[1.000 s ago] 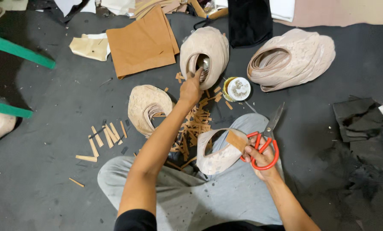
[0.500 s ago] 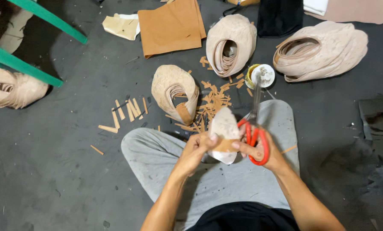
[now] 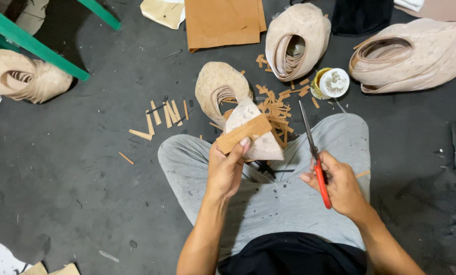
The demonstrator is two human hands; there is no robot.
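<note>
Seen from above, a seated person in grey trousers works over a dark floor. The left hand [image 3: 227, 170] grips a tan leather strip [image 3: 244, 133] laid across a pale leather piece [image 3: 253, 136], just above the lap; the strip's long axis runs from 8 o'clock to 2 o'clock. The right hand [image 3: 338, 183], at 3 o'clock from the strip and clear of it, is closed around red-handled scissors [image 3: 313, 150], blades together and pointing to 12 o'clock. Beyond, at 12 o'clock, lie cut leather scraps [image 3: 275, 104], stacked leather rolls [image 3: 295, 40] and a small open tin [image 3: 331, 83].
</note>
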